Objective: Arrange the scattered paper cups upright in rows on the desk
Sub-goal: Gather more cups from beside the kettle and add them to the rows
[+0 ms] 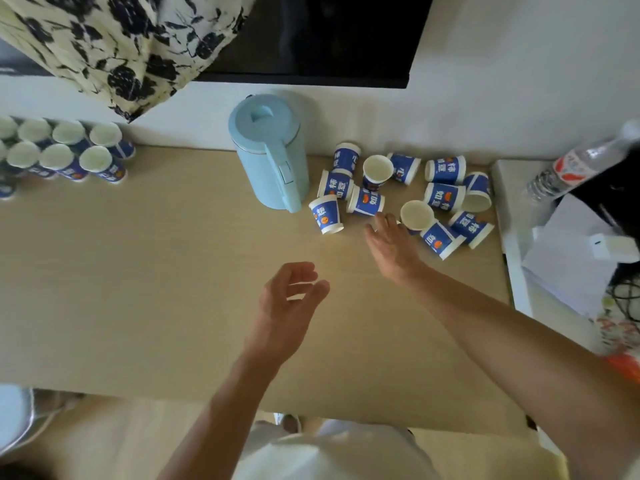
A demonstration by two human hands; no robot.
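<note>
Several blue-and-white paper cups lie scattered at the desk's far right; most are on their sides or upside down, like the one at the pile's front left (pixel 326 214). Two stand mouth up, one at the back (pixel 377 171) and one at the front (pixel 416 215). Several more cups stand upright in rows (pixel 69 154) at the far left. My right hand (pixel 391 245) reaches into the scattered pile, fingers apart, just left of the upright front cup, holding nothing. My left hand (pixel 289 303) hovers over the middle of the desk (pixel 156 271), fingers curled loosely, empty.
A light blue kettle (pixel 272 152) stands between the rows and the pile. A plastic bottle (pixel 575 164) lies on a white side unit with papers (pixel 568 258) at the right. A dark screen (pixel 311 36) and patterned cloth (pixel 114 46) are at the back.
</note>
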